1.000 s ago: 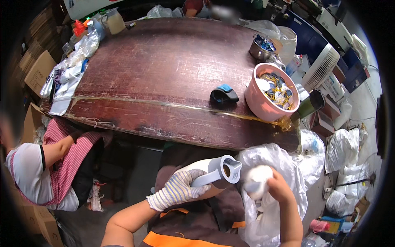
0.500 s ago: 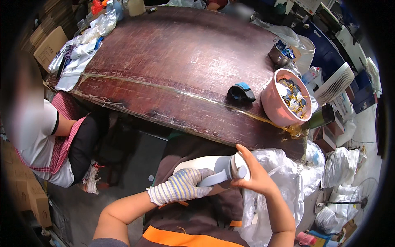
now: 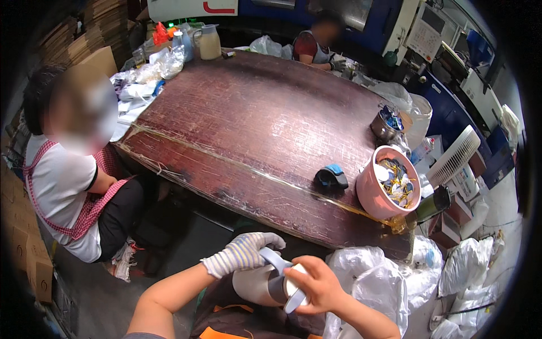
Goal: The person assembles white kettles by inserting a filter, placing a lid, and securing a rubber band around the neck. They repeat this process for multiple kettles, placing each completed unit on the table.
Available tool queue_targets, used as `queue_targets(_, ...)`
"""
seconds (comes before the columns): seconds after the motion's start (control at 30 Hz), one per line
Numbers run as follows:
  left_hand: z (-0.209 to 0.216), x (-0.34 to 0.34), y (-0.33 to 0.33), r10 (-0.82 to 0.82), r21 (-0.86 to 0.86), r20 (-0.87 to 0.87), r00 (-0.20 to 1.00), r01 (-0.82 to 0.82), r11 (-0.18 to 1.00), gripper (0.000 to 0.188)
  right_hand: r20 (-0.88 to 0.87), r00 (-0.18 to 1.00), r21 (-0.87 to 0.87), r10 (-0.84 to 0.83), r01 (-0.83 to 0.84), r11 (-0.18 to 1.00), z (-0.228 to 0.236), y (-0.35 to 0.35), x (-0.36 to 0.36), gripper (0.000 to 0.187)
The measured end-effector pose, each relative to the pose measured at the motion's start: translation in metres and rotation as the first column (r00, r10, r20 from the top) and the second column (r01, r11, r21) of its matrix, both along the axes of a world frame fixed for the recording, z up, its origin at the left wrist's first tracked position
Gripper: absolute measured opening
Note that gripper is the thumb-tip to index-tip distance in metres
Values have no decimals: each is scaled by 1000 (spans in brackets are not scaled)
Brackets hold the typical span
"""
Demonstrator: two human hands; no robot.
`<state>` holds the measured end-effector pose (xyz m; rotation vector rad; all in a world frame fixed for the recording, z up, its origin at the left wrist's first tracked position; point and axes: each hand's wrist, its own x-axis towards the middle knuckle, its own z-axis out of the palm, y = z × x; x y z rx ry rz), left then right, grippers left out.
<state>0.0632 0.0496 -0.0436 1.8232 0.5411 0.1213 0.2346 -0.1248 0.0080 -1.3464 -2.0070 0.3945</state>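
A white jug (image 3: 252, 287) with a grey collar and grey handle (image 3: 275, 259) lies tilted over my lap. My left hand (image 3: 243, 252), in a striped knit glove, is closed at the handle, its fingertips curled over the top. My bare right hand (image 3: 316, 287) grips the white and grey lid (image 3: 291, 282) at the jug's right end, thumb and fingers around it. The lid's far side is hidden by that hand.
The worn brown table (image 3: 237, 130) stands ahead. At its right are a pink bucket (image 3: 367, 189) of small parts, a blue-black object (image 3: 331, 178) and a metal bowl (image 3: 384, 131). Plastic bags (image 3: 361, 271) lie right of me. A co-worker (image 3: 68, 198) sits left, another (image 3: 316, 42) beyond.
The view has tilted up. The jug has turned so its handle points up and away. My right hand has shifted from spread around the lid's end to gripping it from above.
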Motion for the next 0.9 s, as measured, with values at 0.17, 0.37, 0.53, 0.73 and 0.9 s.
queue_targets(0.17, -29, 12, -6, 80, -2, 83, 993, -80, 997, 21, 178, 977, 36, 114, -123, 992, 18, 7, -19, 62)
queue_targets(0.37, 11, 1, -68, 28, 218, 195, 980, -71, 973, 39, -12, 818, -243, -575, 556, 795, -30, -8, 9, 55)
queue_targets(0.53, 21, -9, -105, -282, -161, -123, 952, 261, 952, 53, 15, 844, -214, -537, 527, 823, -30, -13, 8, 75)
queue_targets(0.73, 5, -23, -28, 132, -155, 43, 990, -124, 980, 53, 180, 979, -105, -101, 122, 987, 3, -5, 10, 75)
queue_targets(0.9, -14, -23, -31, 256, -239, 120, 959, -222, 945, 55, 125, 991, -29, -40, 44, 999, 5, 10, 6, 63)
